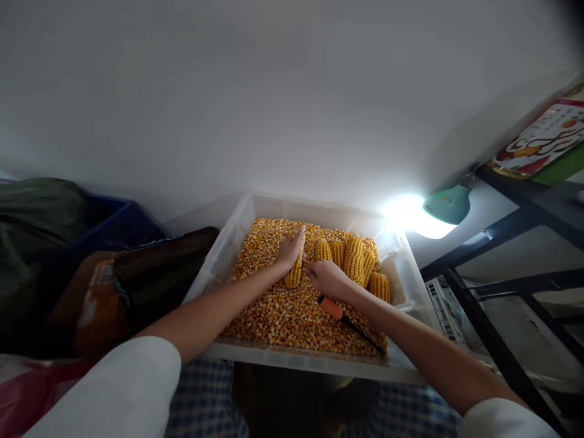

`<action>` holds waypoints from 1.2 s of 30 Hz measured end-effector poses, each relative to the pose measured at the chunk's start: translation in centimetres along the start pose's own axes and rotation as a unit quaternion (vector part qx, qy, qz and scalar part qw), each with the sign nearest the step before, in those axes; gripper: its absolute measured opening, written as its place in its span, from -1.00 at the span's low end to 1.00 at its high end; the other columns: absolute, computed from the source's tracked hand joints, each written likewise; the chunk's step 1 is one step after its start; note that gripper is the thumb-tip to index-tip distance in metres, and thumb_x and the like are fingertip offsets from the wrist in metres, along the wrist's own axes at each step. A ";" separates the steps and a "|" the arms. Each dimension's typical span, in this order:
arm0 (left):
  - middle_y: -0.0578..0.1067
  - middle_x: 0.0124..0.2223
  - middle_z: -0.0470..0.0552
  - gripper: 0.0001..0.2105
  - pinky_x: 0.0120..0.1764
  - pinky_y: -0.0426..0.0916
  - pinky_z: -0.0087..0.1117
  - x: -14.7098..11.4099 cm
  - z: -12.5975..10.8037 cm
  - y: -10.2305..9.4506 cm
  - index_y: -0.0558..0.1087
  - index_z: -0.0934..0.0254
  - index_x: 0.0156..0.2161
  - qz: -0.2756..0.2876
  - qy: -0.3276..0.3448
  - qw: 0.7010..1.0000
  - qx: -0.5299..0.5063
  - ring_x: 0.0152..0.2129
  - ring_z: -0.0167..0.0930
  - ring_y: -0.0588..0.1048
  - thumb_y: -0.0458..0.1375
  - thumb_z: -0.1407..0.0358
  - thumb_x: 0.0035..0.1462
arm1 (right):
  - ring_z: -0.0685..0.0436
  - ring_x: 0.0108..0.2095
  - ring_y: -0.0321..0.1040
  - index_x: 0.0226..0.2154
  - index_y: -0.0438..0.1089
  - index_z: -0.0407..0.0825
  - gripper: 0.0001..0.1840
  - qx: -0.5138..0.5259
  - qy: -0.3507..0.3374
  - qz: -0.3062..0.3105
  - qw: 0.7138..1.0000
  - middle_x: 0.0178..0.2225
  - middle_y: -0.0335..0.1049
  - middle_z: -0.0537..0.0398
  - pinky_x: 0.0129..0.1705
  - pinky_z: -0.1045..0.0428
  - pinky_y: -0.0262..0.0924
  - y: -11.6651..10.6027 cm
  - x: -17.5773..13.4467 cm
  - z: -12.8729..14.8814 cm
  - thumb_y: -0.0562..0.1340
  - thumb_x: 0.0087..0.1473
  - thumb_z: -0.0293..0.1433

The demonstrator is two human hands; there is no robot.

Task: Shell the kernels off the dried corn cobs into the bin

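Note:
My left hand (289,250) is wrapped round an ear of corn (293,277), which stands tilted with its pale tip pointing up and away from me. Close by on the right, my right hand (329,277) is closed with its fingertips at the side of that ear; whatever they pinch is too small to make out. Below the right hand, a tool with an orange handle (330,307) and a dark shaft lies on loose corn kernels (278,319). Beyond the right hand rest several whole ears of corn (354,258).
A translucent plastic bin (219,261) holds the corn. A lit green lamp (449,204) hangs from a black metal rack (474,328) at the right. Left of the bin are a dark mesh bag (166,267) and a blue crate (121,222). A wall (274,109) stands behind.

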State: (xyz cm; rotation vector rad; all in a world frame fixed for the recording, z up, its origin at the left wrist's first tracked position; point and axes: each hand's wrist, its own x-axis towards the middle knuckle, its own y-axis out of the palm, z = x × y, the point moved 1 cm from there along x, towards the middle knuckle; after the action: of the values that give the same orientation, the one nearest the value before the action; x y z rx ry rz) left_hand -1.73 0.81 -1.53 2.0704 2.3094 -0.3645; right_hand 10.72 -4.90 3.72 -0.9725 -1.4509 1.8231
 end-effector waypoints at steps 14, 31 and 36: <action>0.21 -0.70 -0.13 -0.59 -0.55 0.10 -0.50 -1.4 -1.2 0.6 0.14 0.26 -0.66 -0.001 0.114 0.986 0.119 -0.69 -0.50 0.27 -0.16 0.00 0.02 | -0.01 -0.43 0.27 -0.42 0.39 -0.12 -0.73 0.043 -0.058 0.032 0.997 -0.43 0.41 0.01 -0.40 0.14 -0.01 0.5 0.4 -0.5 -0.01 -0.01 -0.46; 0.24 -0.70 -0.13 -0.57 -0.62 0.17 -0.47 -0.1 -1.5 -0.4 0.20 0.27 -0.60 0.067 0.064 0.995 0.024 -0.74 -0.50 0.29 -0.15 -0.07 -0.01 | 0.10 -0.58 0.02 -0.51 0.35 -0.14 -0.69 0.138 -0.151 0.052 0.977 -0.60 0.25 0.15 -0.49 0.16 -0.11 -1.7 0.7 -2.6 -0.01 0.06 -0.35; 0.24 -0.70 -0.14 -0.57 -0.70 0.18 -0.47 0.4 -1.3 -0.9 0.20 0.26 -0.55 0.040 -0.011 0.998 -0.056 -0.80 -0.49 0.31 -0.10 -0.12 -0.06 | 0.07 -0.54 0.09 -0.44 0.36 -0.11 -0.66 0.126 -0.128 0.020 0.984 -0.52 0.32 0.10 -0.47 0.16 -0.11 -1.2 0.8 -2.2 -0.04 0.09 -0.31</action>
State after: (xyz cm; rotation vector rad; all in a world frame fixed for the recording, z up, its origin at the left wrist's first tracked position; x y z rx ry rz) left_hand -2.46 1.37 -0.23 2.0881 2.1725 -0.2482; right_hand 12.12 -2.86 4.48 -0.6649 -1.3096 2.1624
